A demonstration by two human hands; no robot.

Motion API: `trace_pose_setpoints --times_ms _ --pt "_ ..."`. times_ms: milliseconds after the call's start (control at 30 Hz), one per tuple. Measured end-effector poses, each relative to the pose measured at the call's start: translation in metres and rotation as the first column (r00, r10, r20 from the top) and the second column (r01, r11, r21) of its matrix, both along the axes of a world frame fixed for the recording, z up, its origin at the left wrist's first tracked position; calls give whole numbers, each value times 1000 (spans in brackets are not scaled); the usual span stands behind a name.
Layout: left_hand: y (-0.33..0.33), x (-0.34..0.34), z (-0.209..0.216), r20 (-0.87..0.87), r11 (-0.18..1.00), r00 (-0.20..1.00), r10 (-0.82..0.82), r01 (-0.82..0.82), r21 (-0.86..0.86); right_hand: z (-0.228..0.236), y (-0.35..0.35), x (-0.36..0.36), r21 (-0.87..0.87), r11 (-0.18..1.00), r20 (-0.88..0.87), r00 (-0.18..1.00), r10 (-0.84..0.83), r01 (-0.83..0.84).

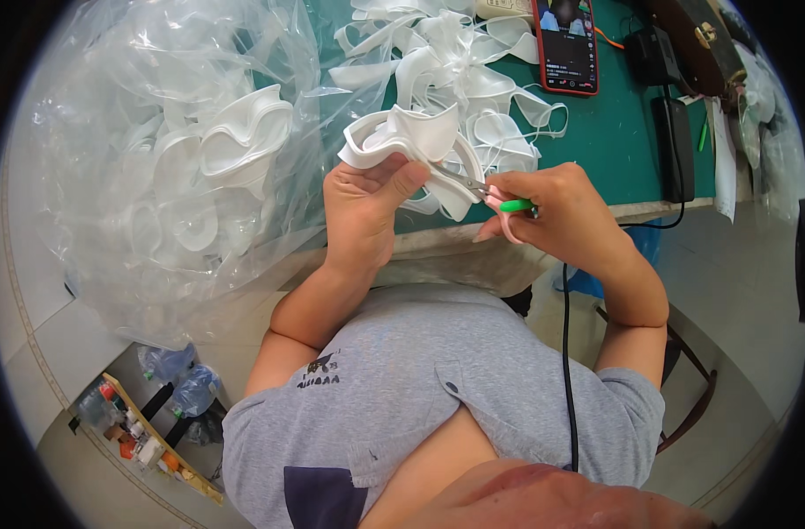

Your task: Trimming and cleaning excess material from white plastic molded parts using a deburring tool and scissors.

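Inspecting remotely, I record first a green table (627, 150), its near edge passing behind the wrists. A clear plastic bag (111, 282), white pieces showing inside it, covers the left part and droops past the near edge. A heap (460, 70) of similar white pieces lies toward the far edge, to the right of the bag.

The white piece (433, 132) under work is held up above the table's near edge, in front of the heap. I find the right hand (552, 207) closed about scissor handles, some fingers hidden from me. The left hand (367, 203) is pinched firmly on the piece, thumb on the near face, fingers behind. A phone (567, 44) in a red case lies right of the heap, toward the far edge.

Smallest are the scissors (493, 198), blades pointing away and leftward, tips within the folds; how far they are parted I cannot tell. In my judgement the cut turns on one relation: the piece lies left of the right hand, its long axis slanting from far left to near right, so the blades run roughly along it. The left hand is nearer, being on it; the right reaches it through the blades
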State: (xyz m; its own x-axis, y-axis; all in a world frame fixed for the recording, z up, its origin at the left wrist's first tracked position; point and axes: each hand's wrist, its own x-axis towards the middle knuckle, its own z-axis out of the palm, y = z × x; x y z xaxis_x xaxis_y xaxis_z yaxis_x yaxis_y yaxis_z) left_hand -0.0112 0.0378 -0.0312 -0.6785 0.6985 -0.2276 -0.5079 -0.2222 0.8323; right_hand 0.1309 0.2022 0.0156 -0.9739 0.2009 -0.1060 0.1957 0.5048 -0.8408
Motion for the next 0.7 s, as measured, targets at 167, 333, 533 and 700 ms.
trace_pose_setpoints --times_ms 167,333,533,700 --pt "-3 -2 0 56 1000 998 3 -4 19 8 22 12 -86 995 162 987 -25 39" --pt "1 1 -2 81 999 996 -35 33 26 2 17 -11 -208 916 -69 929 -365 344" --pt "0 2 -5 55 999 998 -36 36 5 -10 1 -34 -273 946 -145 965 -219 173" --pt "-3 -1 -5 77 997 994 -81 82 -7 -13 1 -41 -219 968 -153 976 -154 118"
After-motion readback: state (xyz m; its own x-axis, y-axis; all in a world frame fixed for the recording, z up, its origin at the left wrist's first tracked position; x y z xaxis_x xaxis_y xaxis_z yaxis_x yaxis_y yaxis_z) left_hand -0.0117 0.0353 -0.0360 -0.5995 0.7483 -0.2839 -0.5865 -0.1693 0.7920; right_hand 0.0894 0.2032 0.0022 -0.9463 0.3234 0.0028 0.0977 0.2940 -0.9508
